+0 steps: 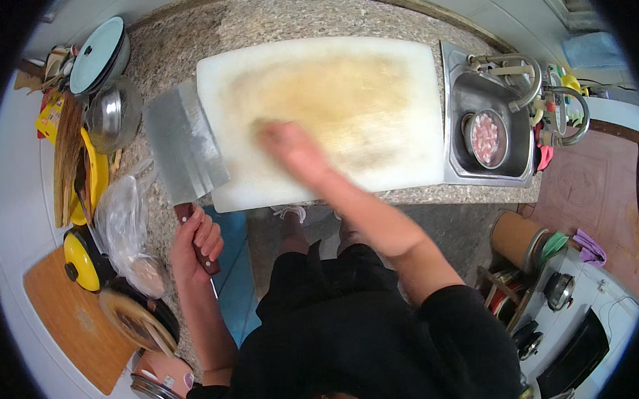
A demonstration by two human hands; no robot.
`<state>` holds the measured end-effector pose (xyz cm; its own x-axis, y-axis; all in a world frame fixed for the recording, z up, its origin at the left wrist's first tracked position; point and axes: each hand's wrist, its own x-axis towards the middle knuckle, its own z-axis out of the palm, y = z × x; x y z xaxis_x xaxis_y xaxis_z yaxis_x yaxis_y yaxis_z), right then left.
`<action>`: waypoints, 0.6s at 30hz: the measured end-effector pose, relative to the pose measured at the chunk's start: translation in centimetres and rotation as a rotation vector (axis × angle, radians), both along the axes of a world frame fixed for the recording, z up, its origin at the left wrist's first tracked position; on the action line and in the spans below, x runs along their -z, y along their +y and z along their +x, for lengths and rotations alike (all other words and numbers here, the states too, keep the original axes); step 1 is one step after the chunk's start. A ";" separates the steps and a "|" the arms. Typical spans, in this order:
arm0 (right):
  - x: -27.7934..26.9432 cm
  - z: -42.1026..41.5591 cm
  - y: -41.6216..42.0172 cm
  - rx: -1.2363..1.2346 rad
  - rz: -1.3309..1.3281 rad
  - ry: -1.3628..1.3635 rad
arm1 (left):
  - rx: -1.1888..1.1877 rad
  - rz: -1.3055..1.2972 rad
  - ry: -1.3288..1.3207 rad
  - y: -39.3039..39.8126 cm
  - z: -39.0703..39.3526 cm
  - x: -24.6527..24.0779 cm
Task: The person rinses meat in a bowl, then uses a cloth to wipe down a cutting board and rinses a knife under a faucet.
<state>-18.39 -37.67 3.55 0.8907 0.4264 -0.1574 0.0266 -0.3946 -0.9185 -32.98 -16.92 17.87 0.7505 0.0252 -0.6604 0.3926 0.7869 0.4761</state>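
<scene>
My left hand [195,245] grips the brown riveted handle of a broad cleaver [183,141]. Its blade points away from me, with its right edge beside the left side of a white cutting board [404,169]. Over the left-middle of this board, which has yellowish-brown stains, my right hand [290,147] is blurred by motion. The fingers look curled around a small dark greenish-brown thing [259,126], too smeared to identify.
A steel sink [451,164] at the right holds a metal bowl [502,157] of pale pink meat pieces, under a curved faucet [530,72]. To the left are a clear plastic bag [119,213], a glass bowl [126,114], a yellow-lidded pot [80,261] and a wooden board [68,317].
</scene>
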 end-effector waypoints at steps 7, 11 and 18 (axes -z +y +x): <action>-1.2 4.0 -35.3 0.567 -0.950 -0.598 | 0.019 -0.041 -0.049 0.1 -0.6 0.1; -4.1 4.0 -31.9 0.528 -0.732 -0.727 | -0.007 -0.014 -0.027 0.7 -1.4 0.5; -7.1 2.8 -12.5 0.206 -0.344 -0.567 | -0.017 -0.050 -0.041 1.0 -1.5 0.6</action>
